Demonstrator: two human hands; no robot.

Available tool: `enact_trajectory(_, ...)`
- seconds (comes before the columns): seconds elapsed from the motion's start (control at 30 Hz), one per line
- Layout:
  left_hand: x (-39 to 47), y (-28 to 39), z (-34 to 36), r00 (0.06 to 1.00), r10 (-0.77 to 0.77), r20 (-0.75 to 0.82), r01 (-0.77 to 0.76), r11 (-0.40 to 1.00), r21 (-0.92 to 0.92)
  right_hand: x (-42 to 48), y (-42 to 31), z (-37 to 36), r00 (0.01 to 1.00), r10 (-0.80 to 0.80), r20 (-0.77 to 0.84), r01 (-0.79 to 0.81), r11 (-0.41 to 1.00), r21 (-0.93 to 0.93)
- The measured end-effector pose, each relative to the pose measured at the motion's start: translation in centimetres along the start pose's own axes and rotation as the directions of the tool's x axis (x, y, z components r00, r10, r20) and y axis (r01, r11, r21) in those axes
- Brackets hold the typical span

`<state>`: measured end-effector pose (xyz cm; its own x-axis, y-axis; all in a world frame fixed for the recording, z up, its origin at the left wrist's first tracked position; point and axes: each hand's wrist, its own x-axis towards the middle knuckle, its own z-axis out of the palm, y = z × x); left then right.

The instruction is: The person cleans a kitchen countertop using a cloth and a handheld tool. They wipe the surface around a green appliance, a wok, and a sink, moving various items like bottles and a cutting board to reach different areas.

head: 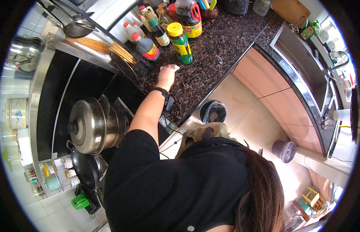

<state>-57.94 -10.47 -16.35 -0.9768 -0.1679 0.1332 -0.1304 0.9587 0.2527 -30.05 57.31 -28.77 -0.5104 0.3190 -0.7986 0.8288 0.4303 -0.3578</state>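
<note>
My left hand (167, 76), with a black band on its wrist, presses a crumpled white cloth or tissue (174, 67) onto the dark marbled countertop (206, 72). Just beyond the fingers stands a green-labelled jar with a yellow lid (180, 43). A red-capped sauce bottle (146, 47) is to its left, beside a darker sauce bottle (159, 33). Behind the jar is a large jug with a red handle (191, 21). A small pale curved piece (220, 60) lies on the counter to the right. My right hand is out of view.
A lidded steel pot (88, 124) and a black wok (85, 169) are left of my arm. A dark device with a cord (169, 103) sits beside my wrist. A lined bin (213, 111) stands below the counter edge. The steel sink (301, 61) is at right.
</note>
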Motion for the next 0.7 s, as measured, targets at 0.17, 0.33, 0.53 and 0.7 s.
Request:
enact_trajectory(0.17,3.9,-1.7,-0.6,0.918,0.393,-0.048,-0.353,0.868,0.350,-0.9,0.3,0.5,0.999,0.035,-0.015,-0.035,0.999,0.008)
enact_trajectory(0.33,4.0,-8.8,5.1,0.996,0.040,-0.083,0.021,0.774,0.633,-0.5,-1.8,1.2,1.000,0.016,0.022,-0.016,1.000,-0.016)
enact_trajectory(0.53,6.3,-4.3,2.8,0.985,-0.078,0.156,-0.071,0.640,0.765,-0.8,-1.8,0.4,0.999,0.035,0.010,-0.035,0.999,-0.029)
enact_trajectory(0.7,4.9,-2.1,-0.3,0.980,-0.123,0.158,-0.064,0.552,0.831,-0.6,-2.7,0.1,0.999,0.028,0.028,-0.027,0.998,-0.055)
